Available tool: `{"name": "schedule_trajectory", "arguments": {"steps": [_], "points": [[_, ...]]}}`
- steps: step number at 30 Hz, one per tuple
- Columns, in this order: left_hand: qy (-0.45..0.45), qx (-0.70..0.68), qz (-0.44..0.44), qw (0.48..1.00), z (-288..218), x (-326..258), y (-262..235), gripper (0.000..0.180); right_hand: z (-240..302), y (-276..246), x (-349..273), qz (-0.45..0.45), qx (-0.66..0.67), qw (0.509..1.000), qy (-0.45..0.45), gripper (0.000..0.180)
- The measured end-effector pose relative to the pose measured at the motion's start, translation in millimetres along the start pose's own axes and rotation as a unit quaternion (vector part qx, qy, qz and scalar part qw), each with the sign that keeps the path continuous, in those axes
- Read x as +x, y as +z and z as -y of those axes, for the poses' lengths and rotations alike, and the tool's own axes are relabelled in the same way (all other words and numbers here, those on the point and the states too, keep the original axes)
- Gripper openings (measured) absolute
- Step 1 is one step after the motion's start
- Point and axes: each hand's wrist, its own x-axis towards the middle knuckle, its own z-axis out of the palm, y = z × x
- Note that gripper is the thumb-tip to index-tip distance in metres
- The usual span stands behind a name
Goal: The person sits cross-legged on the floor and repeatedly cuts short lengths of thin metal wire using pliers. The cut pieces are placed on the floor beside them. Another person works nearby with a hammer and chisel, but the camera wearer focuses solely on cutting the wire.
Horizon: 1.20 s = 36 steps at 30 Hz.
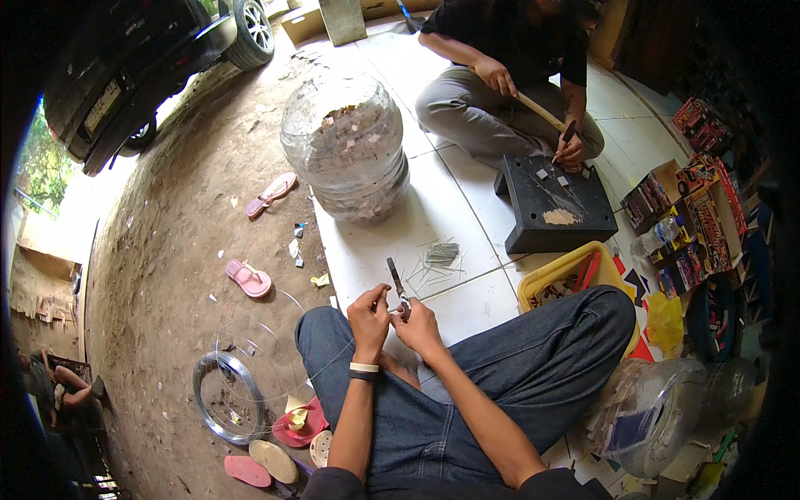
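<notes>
White floor tiles [375, 258] meet a stretch of bare dirt ground [183, 208] on the left, where a dark car [125, 58] is parked at the top and pink sandals [248, 278] lie scattered.

From the head view, the person sits cross-legged in blue jeans [500, 367] with both hands raised over the lap. The right hand [419, 327] is closed around the handles of small pliers [397, 289], whose dark jaws point up and away. The left hand [369, 315], a white and black band at its wrist, has its fingertips pinched on a thin wire [333, 358] right beside the pliers; the wire runs down to the left toward a wire coil [218, 398] lying on the dirt. Just beyond the hands, a small heap of cut wire pieces [440, 254] rests on the tiles. A yellow tray [550, 279] sits against the right knee.

Farther off stands a large clear water jug [346, 146] holding small scraps. Another person [508, 75] sits past it, holding a wooden-handled tool over a black block [554, 204].
</notes>
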Motion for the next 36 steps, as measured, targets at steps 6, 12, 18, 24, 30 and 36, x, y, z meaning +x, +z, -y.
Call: {"name": "schedule_trajectory", "arguments": {"steps": [6,12,18,24,30,36], "points": [[-0.007,0.006,0.008,1.0,-1.8,-0.4,-0.2,0.014,-0.7,0.1,-1.0,0.006,0.021,1.0,-0.005,0.032],[-0.004,0.002,0.001,1.0,-1.1,0.4,0.7,0.014,4.6,2.1,-4.7,-0.022,0.039,0.999,-0.02,0.028],[-0.003,0.001,-0.003,1.0,-0.9,0.8,0.3,0.013,9.2,0.3,-9.5,-0.016,0.042,0.999,-0.025,0.027],[0.013,0.005,-0.003,1.0,-1.8,1.1,-0.5,0.014,5.4,1.1,-6.4,-0.015,0.012,1.0,-0.021,0.028],[0.019,0.007,0.003,1.0,-1.5,0.5,-0.3,0.015,4.3,-0.7,-5.6,0.008,0.014,1.0,0.008,0.03],[0.024,0.011,0.009,1.0,-0.1,-0.5,2.1,0.014,8.0,-1.9,-3.1,0.013,0.013,0.999,0.04,0.031]]}}
